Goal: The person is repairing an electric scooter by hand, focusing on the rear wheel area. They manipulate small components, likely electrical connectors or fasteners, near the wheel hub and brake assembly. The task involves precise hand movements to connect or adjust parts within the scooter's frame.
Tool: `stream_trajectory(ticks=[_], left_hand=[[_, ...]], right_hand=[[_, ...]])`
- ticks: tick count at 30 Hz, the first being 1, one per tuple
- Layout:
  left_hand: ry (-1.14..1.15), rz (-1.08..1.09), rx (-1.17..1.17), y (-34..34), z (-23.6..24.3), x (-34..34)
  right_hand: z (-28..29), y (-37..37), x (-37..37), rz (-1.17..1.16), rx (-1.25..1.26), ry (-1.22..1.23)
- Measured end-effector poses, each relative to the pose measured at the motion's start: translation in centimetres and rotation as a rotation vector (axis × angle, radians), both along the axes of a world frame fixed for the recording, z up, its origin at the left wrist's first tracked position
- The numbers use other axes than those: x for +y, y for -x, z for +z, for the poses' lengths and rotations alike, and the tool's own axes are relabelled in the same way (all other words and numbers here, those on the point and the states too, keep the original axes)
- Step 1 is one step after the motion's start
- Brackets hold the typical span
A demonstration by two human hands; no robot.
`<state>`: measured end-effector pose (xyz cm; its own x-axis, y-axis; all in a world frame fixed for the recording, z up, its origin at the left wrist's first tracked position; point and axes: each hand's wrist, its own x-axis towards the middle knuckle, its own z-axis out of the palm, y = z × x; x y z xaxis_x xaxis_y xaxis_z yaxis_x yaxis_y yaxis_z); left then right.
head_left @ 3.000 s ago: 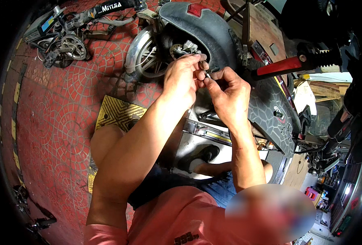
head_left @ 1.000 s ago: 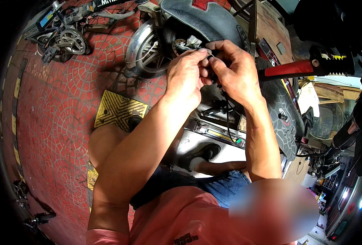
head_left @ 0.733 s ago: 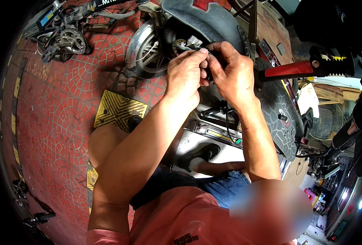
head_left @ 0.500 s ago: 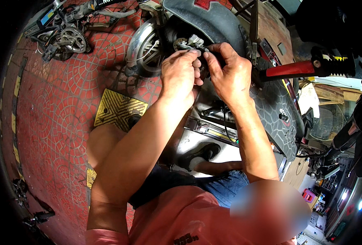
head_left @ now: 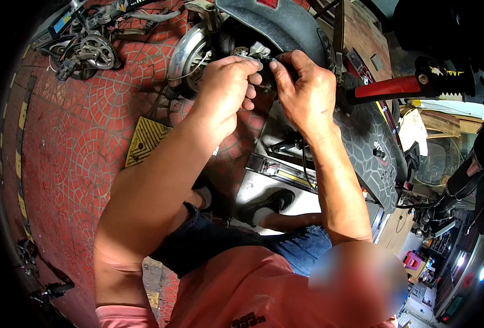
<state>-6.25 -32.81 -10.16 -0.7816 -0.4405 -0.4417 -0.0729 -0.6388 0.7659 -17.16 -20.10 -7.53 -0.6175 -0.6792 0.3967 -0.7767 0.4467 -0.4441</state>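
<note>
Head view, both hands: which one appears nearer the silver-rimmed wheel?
The left hand: in the picture it borders the silver-rimmed wheel, while the right hand is farther right, by the dark grey fender.

Close head-worn fisheye, facing down

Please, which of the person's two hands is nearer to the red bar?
The right hand. In the picture, it is just left of the red bar, with a gap between them. The left hand is farther left, on the other side of the right hand.
</note>
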Motion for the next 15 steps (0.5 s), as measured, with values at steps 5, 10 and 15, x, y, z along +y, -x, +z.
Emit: stream_trajectory(ticks=[5,10,15], left_hand=[[0.002,0.001,-0.017,0.1,0.4,-0.1],[0.017,-0.109,-0.073,0.4,-0.5,1.2],[-0.028,-0.32,-0.061,0.4,-1.6,4.5]], right_hand=[[0.1,-0.2,0.0,-0.01,-0.031,-0.013],[0.3,-0.3,-0.1,-0.02,-0.099,-0.029],[1.1,-0.4,-0.5,-0.012,-0.049,-0.081]])
